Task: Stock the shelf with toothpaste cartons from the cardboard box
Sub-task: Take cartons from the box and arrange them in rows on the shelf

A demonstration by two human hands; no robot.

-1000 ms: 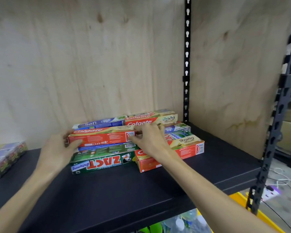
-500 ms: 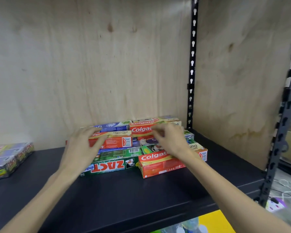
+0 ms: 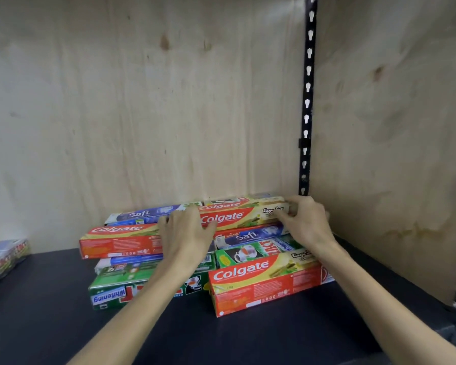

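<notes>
Several toothpaste cartons lie stacked on the black shelf (image 3: 50, 325) against the plywood back. A red and yellow Colgate carton (image 3: 237, 216) tops the rear right pile. My left hand (image 3: 187, 233) presses its left end and my right hand (image 3: 306, 222) grips its right end. Under it lies a blue Safi carton (image 3: 248, 237), then a green Zact carton (image 3: 258, 252) and a front Colgate carton (image 3: 269, 285). On the left sit another Colgate carton (image 3: 121, 241), a Safi carton (image 3: 142, 216) and a green Whitening carton (image 3: 111, 296). No cardboard box is in view.
A plastic-wrapped pack (image 3: 3, 259) lies at the shelf's left edge. A black slotted upright (image 3: 307, 101) runs down the back right corner beside the plywood side wall (image 3: 392, 154). Bare shelf surface lies in front of the cartons.
Both hands moved from the lower front cartons up and back onto the top rear Colgate carton. The left hand left the left Colgate carton. The camera moved closer.
</notes>
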